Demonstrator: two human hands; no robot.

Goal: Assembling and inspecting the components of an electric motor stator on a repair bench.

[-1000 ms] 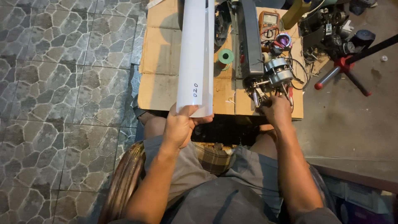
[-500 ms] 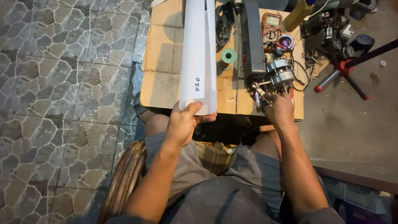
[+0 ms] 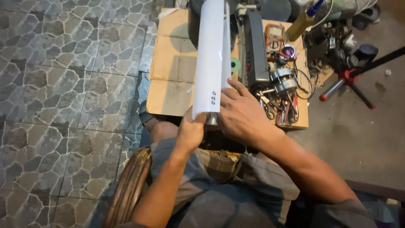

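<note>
The left hand (image 3: 192,131) grips the near end of a long white roll of sheet material (image 3: 209,59) while the right hand (image 3: 240,112) rests open against its side, the roll stretching away over flattened cardboard (image 3: 173,76), beside tools and motor parts (image 3: 280,84) on the floor.
</note>
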